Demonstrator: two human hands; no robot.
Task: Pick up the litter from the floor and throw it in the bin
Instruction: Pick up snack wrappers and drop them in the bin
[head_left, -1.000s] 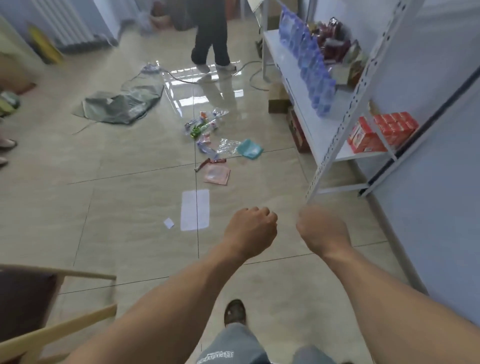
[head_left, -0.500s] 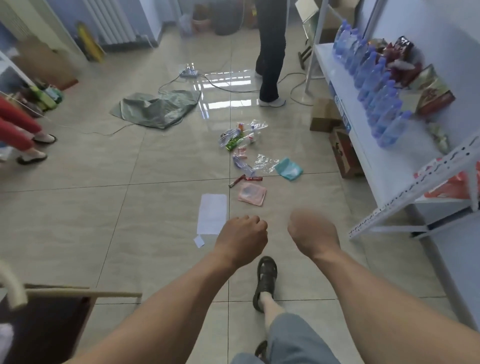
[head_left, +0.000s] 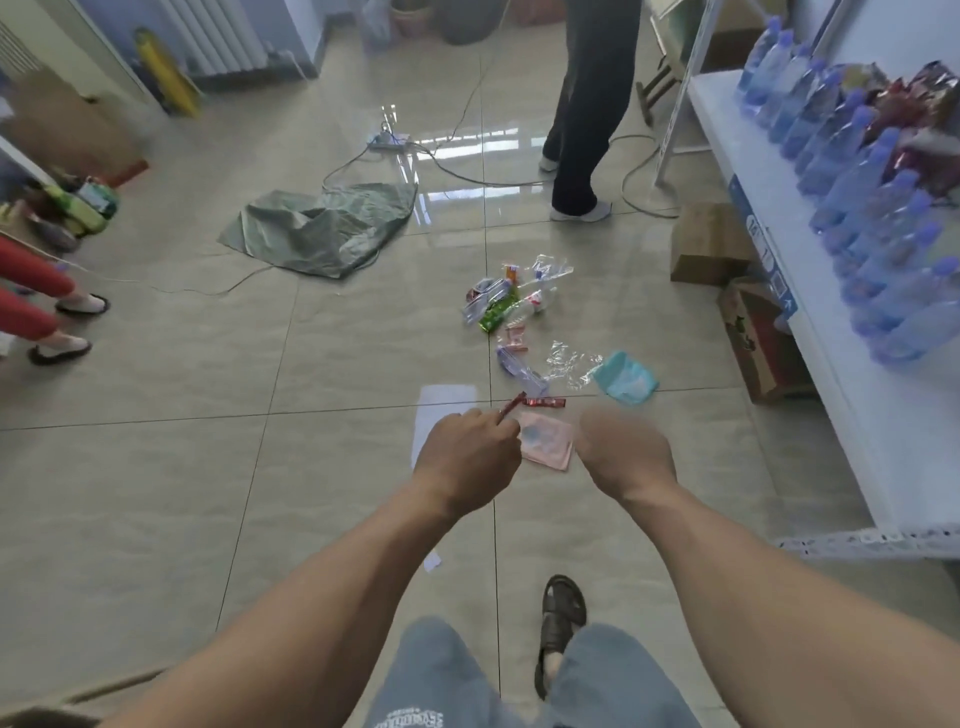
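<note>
I see both arms stretched forward over the tiled floor (head_left: 156, 467). My left hand (head_left: 467, 457) has its fingers curled into a loose fist, and I cannot tell whether it holds anything; the end of a red wrapper strip (head_left: 511, 404) shows just past its knuckles, but I cannot tell if the hand touches it. My right hand (head_left: 623, 452) is motion-blurred, knuckles up, and I cannot tell how its fingers lie.

The litter lies scattered on the floor just beyond the hands, trailing away toward the far side. Between the 2 hands is a pink packet (head_left: 548, 441), flat on the tile. Just beyond it lies a second red wrapper strip (head_left: 544, 401). To the left of the pink packet, partly hidden by my left hand, is a white sheet of paper (head_left: 441, 402). Farther right is a teal wrapper (head_left: 626, 376), with a piece of clear plastic film (head_left: 569, 361) beside it. Farther off sits a cluster with a green wrapper (head_left: 496, 312) and more clear packaging.

On the right stands a white shelf (head_left: 883, 467) loaded with blue-capped water bottles (head_left: 883, 218), with cardboard boxes (head_left: 706, 244) on the floor at its foot. A crumpled grey-green bag (head_left: 322, 228) lies far left. Another person's dark-trousered legs (head_left: 582, 130) stand at the far side.
</note>
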